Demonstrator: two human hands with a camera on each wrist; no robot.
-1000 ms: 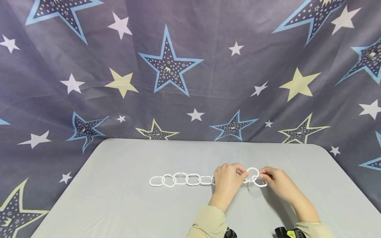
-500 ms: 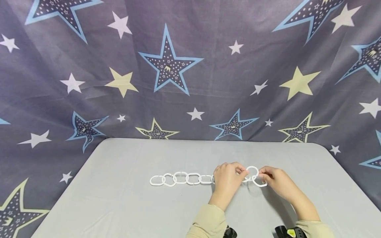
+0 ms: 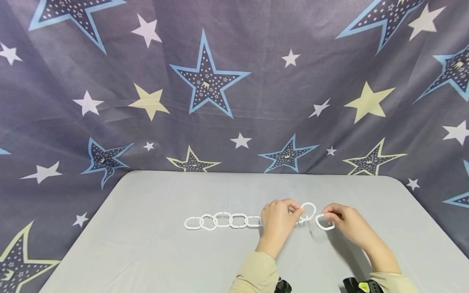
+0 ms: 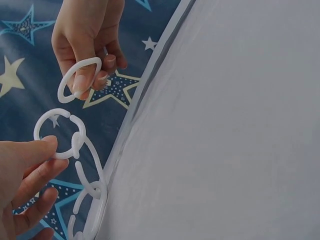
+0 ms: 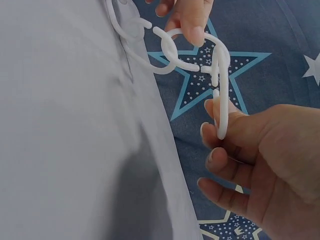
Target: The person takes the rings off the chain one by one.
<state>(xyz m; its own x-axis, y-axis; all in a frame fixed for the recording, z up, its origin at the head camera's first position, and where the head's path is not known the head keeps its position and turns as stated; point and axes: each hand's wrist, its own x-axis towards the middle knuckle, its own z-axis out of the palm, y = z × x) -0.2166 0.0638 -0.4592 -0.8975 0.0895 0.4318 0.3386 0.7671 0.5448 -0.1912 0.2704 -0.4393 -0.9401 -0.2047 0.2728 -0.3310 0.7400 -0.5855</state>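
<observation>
Chain [image 3: 230, 220] of white links runs left to right over the pale grey worktop [image 3: 139, 244], flat at its left and lifted at its right end, where the change has come: a single link [image 4: 62, 89] that seemed hooked to the end link [image 4: 37, 129] half a second ago now sits apart from it, a gap between them. I judge that this piece is off and the chain is one link shorter, though the right wrist view shows the two overlapping and would not settle it alone. My left grip [image 3: 279, 217] is narrow, thumb and finger pinching the end link; my right grip [image 3: 346, 223] pinches the single link, just to the right. Each link looks smooth, rounded and even in thickness, and several show a small break, which I take to be where they slip through one another.
</observation>
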